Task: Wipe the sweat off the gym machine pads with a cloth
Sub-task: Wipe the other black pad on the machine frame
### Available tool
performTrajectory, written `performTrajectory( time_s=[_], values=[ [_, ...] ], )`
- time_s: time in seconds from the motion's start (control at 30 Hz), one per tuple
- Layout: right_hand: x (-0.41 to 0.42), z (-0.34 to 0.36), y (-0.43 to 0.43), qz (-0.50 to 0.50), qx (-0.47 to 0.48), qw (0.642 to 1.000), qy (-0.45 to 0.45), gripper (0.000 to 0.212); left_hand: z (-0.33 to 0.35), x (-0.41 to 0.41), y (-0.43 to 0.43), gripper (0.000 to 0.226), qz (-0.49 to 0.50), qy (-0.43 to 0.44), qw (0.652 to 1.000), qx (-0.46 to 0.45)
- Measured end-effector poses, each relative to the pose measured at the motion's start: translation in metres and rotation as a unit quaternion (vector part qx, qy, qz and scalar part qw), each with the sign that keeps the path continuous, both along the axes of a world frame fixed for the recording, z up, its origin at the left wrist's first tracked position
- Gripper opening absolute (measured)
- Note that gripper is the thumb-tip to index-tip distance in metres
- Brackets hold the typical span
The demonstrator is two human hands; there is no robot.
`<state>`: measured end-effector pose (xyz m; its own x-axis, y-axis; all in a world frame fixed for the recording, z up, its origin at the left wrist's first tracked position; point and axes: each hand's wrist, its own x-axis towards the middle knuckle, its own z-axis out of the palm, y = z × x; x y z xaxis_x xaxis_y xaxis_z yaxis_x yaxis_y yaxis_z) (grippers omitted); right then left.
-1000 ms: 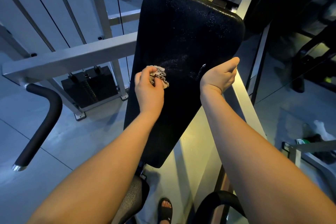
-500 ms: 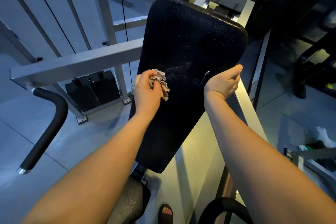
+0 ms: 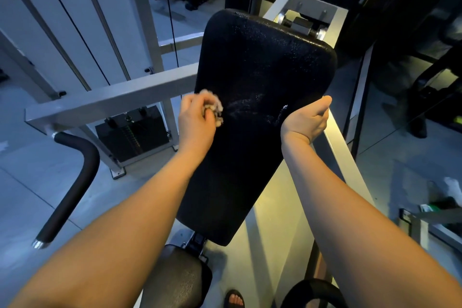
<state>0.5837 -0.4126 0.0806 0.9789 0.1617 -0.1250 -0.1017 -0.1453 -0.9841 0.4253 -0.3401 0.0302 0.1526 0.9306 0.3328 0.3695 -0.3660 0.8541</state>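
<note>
Black vinyl back pad (image 3: 265, 77), tilted, beaded with sweat; a wet smear at its middle. Cloth (image 3: 214, 109), small, pale, crumpled, pressed to the pad's 9 o'clock edge, bunched in the closed left hand (image 3: 197, 122). Right hand (image 3: 307, 121) curled over the 3 o'clock edge, bracing. Judged: cloth light and limp, best kept wadded; vinyl firm, likely slick when wet

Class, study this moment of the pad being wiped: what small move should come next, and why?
Probably sweep the cloth in the left hand rightward across the back pad: shiny wet streaks lie just beside it, while the right hand steadies the pad's edge.
</note>
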Motion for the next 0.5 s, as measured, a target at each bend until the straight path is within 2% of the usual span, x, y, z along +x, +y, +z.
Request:
performTrajectory(
  time_s=[0.1,0.27,0.37,0.43,0.5],
  values=[
    [0.0,-0.002,0.0,0.004,-0.006,1.0,0.004,0.053,0.029,0.014,0.021,0.027,-0.003,0.011,0.997,0.075],
    [0.0,0.002,0.0,-0.003,-0.002,1.0,0.002,0.053,-0.018,0.001,-0.005,0.022,-0.03,0.094,0.995,0.024],
    [-0.001,0.002,-0.002,-0.001,0.001,1.0,0.009,0.053,-0.009,0.001,-0.005,0.023,-0.017,0.06,0.998,0.014],
    [-0.003,0.001,-0.001,0.004,0.004,1.0,0.008,0.053,0.015,0.01,0.005,0.021,-0.014,0.037,0.997,0.061],
    [-0.003,0.001,-0.001,0.005,0.003,1.0,0.005,0.053,0.022,0.018,0.012,0.022,-0.035,0.048,0.993,0.101]
  ],
)
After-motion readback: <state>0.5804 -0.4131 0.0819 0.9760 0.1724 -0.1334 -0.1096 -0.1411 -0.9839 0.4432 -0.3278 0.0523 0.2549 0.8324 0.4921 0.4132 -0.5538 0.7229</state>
